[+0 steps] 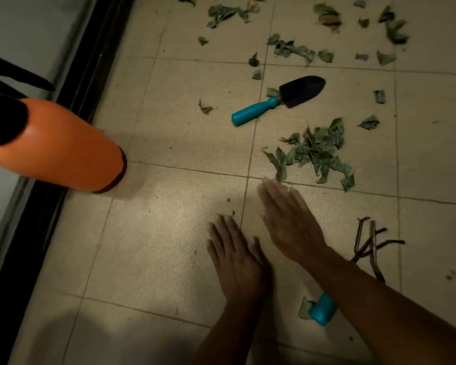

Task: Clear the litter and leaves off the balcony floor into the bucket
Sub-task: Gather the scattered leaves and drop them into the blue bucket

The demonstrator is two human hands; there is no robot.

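We hold our left hand (234, 256) and right hand (290, 219) flat, fingers straight, empty, near a leaf pile (316, 151); a trowel (277, 100) lies beyond, a hand rake (363, 248) under the right forearm.

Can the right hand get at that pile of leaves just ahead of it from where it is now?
Probably yes. The right hand is open and flat, its fingertips just short of the leaf pile, with only bare tile between them. The trowel lies beyond, out of the way.

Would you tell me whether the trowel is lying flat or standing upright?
Lying flat: the trowel rests lengthwise on the tiles, blade and blue handle both down.
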